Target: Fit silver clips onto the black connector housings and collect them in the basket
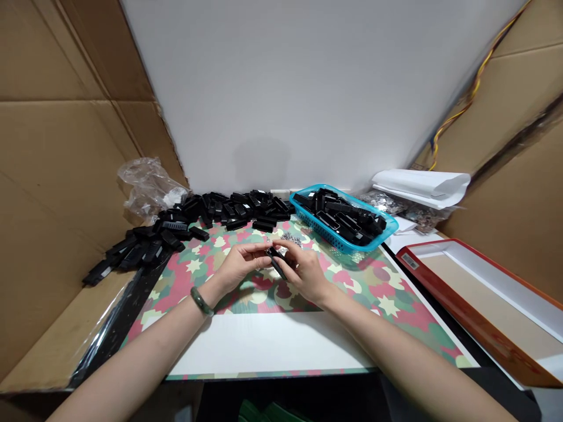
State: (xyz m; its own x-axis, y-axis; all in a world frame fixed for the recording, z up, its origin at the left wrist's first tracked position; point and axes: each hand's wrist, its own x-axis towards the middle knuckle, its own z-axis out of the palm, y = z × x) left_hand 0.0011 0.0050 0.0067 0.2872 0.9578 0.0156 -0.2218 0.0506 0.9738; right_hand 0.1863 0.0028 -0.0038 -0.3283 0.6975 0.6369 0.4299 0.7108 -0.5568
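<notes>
Above the middle of the table, a small oblong black plastic piece (278, 267) is held at a tilt between my two hands. My right hand (305, 271) is closed around it, thumb and fingers along its sides. The fingertips of my left hand (240, 266) pinch its upper end; whether a tiny part is also between them cannot be made out. Just behind the fingers lies a small heap of shiny metal parts (291, 239), partly hidden by my right hand. A dark green bangle (202, 301) is on my left wrist.
Many similar black pieces (237, 208) are piled along the back and left. A blue plastic basket (347, 246) full of them stands back right. Further right are bagged small parts (422, 215), white paper (422, 184) and a shallow red-edged box (479, 310). Cardboard walls (53, 152) flank the table.
</notes>
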